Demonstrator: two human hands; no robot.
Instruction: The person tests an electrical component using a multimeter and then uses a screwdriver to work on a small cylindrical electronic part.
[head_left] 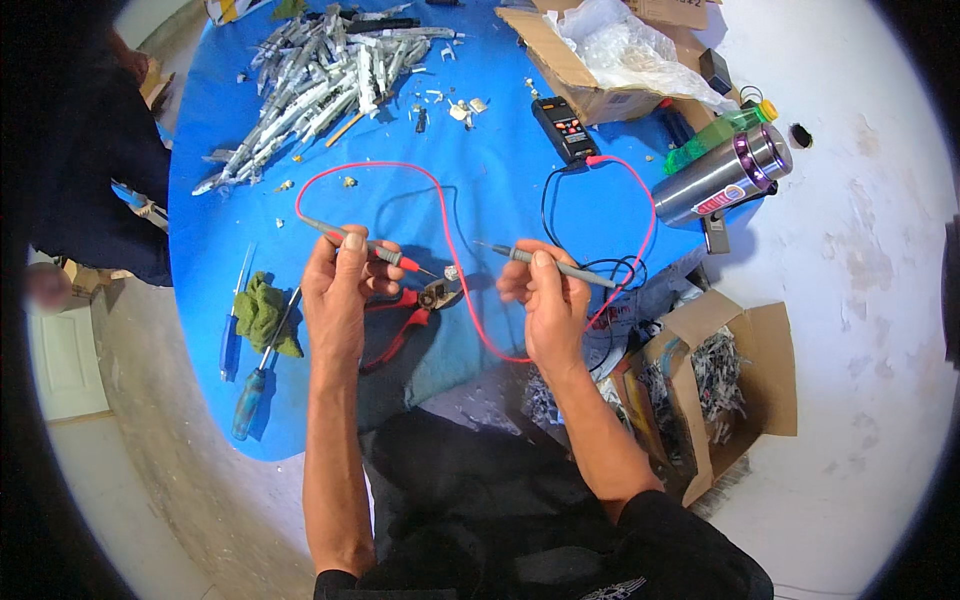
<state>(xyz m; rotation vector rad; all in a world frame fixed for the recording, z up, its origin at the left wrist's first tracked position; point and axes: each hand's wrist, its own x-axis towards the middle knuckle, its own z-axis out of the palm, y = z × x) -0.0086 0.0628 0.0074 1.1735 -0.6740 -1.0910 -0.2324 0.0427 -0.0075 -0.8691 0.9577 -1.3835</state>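
Left hand (338, 285) closed on the red-ended probe (408, 264), right hand (552, 310) closed on the all-grey probe (592, 277), both above the blue table (500, 180); best to grip well back, the seemingly bare tips (428, 273) apart

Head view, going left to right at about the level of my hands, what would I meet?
Slim screwdriver, green cloth, left hand holding a red-tipped probe, red-handled pliers, right hand holding a gray probe, steel flask.
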